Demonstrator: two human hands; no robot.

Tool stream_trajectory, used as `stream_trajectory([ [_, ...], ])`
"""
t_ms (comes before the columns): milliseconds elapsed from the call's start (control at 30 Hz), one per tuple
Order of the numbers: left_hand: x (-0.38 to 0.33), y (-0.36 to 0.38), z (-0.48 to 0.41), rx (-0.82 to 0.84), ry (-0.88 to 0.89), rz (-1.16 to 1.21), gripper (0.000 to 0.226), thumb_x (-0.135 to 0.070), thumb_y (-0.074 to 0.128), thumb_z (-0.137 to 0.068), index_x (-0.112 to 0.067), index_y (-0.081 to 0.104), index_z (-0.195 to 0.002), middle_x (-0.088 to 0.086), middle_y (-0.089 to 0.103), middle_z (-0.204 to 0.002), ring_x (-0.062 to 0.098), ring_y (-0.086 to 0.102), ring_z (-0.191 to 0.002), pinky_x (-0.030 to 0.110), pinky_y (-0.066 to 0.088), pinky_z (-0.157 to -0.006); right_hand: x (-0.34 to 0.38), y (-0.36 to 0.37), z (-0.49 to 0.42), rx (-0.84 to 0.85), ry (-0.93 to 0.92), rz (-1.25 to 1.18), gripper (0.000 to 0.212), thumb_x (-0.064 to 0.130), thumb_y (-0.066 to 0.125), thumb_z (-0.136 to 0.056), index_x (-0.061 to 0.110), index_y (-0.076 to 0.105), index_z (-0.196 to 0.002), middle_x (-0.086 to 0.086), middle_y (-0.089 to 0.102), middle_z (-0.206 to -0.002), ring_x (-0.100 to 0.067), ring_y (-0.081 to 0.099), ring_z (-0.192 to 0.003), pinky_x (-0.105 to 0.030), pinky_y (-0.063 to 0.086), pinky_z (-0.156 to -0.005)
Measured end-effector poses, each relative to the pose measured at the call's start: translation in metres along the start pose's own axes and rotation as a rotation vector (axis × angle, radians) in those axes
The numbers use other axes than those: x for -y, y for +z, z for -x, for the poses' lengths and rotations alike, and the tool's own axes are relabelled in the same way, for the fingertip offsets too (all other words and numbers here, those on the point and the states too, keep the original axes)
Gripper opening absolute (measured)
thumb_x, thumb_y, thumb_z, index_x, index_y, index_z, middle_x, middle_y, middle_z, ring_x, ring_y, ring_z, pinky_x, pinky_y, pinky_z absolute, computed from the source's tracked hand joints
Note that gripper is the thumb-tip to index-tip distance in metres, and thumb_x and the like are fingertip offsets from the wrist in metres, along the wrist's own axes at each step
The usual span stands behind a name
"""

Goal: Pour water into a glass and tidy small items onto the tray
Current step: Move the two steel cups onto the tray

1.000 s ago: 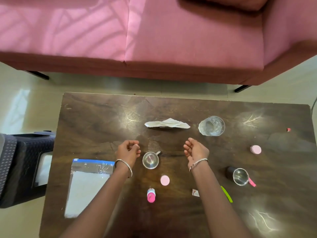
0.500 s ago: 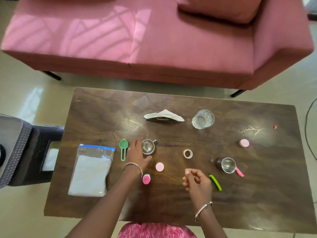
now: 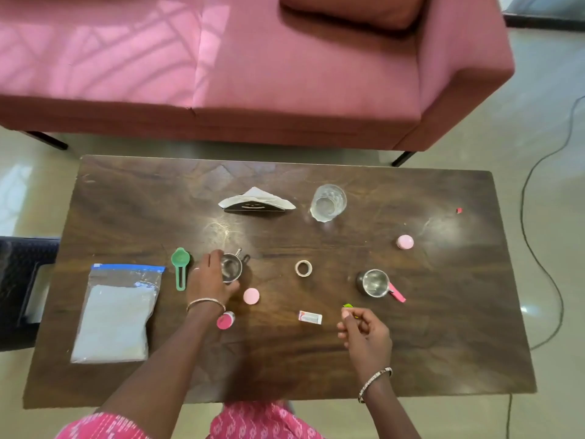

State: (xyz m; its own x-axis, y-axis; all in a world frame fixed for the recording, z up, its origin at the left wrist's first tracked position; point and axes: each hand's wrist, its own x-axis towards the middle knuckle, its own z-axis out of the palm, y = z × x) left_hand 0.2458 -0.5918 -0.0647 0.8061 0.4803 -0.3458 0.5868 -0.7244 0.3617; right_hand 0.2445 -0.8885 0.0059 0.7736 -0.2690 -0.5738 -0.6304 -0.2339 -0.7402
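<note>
view: head
left hand [image 3: 210, 280]: fingers wrapped round small steel cup [image 3: 231, 267], which stands on dark wooden table [image 3: 443, 343]
right hand [image 3: 364, 332]: fingers curled at lime-green strip [image 3: 348, 306], mostly hidden; pinched or only touched, cannot tell
clear ribbed glass [image 3: 327, 202]: upright, far side, right of white napkin holder [image 3: 256, 202]
round pink cap [image 3: 251, 295]: just beside left hand
small white packet [image 3: 310, 317]: between the hands
</note>
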Motion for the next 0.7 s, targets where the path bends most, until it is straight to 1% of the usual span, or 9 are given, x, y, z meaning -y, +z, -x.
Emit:
stream_trajectory([
  [67,-0.011,-0.006,0.015,-0.042,-0.025,0.080,0.065,-0.026,0.082,-0.058,-0.012,0.054,-0.115,0.011,0.062,-0.105,0.034,0.059,-0.096,0.043,0.050,-0.079,0.005,-0.011,-0.006,-0.048,-0.024,0.064,0.008,0.012,0.068,-0.090,0.016,0.071,-0.083,-0.007,0.072,-0.067,-0.016,0.065,-0.059,-0.022,0.050,-0.055],
  [167,-0.029,-0.015,0.042,-0.087,-0.021,0.218,0.066,-0.028,0.086,-0.054,-0.020,0.053,-0.110,0.002,0.062,-0.102,0.029,0.061,-0.091,0.044,0.052,-0.076,0.013,-0.025,-0.021,-0.155,-0.049,0.210,0.006,0.012,0.070,-0.085,0.019,0.070,-0.083,0.005,0.069,-0.068,-0.016,0.066,-0.065,-0.029,0.053,-0.069],
  [200,-0.035,-0.018,0.051,-0.106,-0.026,0.267,0.065,-0.029,0.087,-0.053,-0.023,0.053,-0.108,-0.001,0.062,-0.100,0.028,0.062,-0.088,0.044,0.053,-0.074,0.017,-0.029,-0.028,-0.177,-0.033,0.227,0.005,0.013,0.071,-0.084,0.017,0.069,-0.087,0.005,0.069,-0.072,-0.015,0.066,-0.068,-0.032,0.055,-0.075],
  [267,-0.048,-0.023,0.068,-0.148,-0.046,0.320,0.065,-0.033,0.089,-0.051,-0.025,0.054,-0.105,-0.005,0.064,-0.095,0.025,0.064,-0.083,0.042,0.053,-0.072,0.023,-0.034,-0.044,-0.197,0.011,0.283,0.025,0.019,0.074,-0.080,0.013,0.066,-0.103,-0.004,0.070,-0.094,-0.022,0.068,-0.089,-0.036,0.053,-0.086],
  [333,-0.058,-0.026,0.081,-0.168,-0.051,0.319,0.064,-0.034,0.090,-0.053,-0.023,0.056,-0.106,-0.005,0.066,-0.095,0.023,0.064,-0.083,0.039,0.052,-0.071,0.025,-0.034,-0.062,-0.173,0.043,0.389,0.056,0.027,0.080,-0.074,0.011,0.058,-0.122,-0.012,0.062,-0.120,-0.030,0.058,-0.116,-0.040,0.048,-0.095],
  [400,-0.064,-0.027,0.092,-0.186,-0.040,0.322,0.063,-0.031,0.090,-0.055,-0.022,0.056,-0.107,-0.004,0.066,-0.097,0.020,0.063,-0.084,0.036,0.051,-0.071,0.026,-0.028,-0.075,-0.095,0.121,0.495,0.086,0.036,0.085,-0.068,0.014,0.043,-0.139,-0.017,0.053,-0.134,-0.036,0.053,-0.124,-0.043,0.045,-0.098],
  [467,-0.065,-0.027,0.101,-0.192,-0.016,0.334,0.062,-0.025,0.089,-0.055,-0.023,0.055,-0.106,-0.006,0.065,-0.098,0.019,0.063,-0.084,0.032,0.049,-0.070,0.024,-0.020,-0.086,-0.032,0.215,0.567,0.105,0.042,0.086,-0.066,0.021,0.027,-0.150,-0.023,0.048,-0.140,-0.043,0.053,-0.123,-0.046,0.046,-0.098],
  [567,-0.069,-0.026,0.107,-0.173,0.004,0.324,0.062,-0.023,0.089,-0.055,-0.024,0.053,-0.106,-0.008,0.064,-0.098,0.017,0.063,-0.082,0.028,0.045,-0.068,0.019,-0.011,-0.105,-0.045,0.269,0.598,0.106,0.041,0.085,-0.070,0.026,0.021,-0.153,-0.027,0.054,-0.134,-0.046,0.055,-0.120,-0.047,0.048,-0.097],
  [700,-0.069,-0.024,0.109,-0.154,-0.003,0.318,0.060,-0.027,0.087,-0.056,-0.025,0.055,-0.108,-0.008,0.066,-0.096,0.019,0.064,-0.082,0.036,0.053,-0.070,0.008,-0.003,-0.124,-0.115,0.259,0.570,0.084,0.038,0.083,-0.073,0.024,0.038,-0.142,-0.025,0.062,-0.123,-0.047,0.059,-0.113,-0.045,0.051,-0.095],
])
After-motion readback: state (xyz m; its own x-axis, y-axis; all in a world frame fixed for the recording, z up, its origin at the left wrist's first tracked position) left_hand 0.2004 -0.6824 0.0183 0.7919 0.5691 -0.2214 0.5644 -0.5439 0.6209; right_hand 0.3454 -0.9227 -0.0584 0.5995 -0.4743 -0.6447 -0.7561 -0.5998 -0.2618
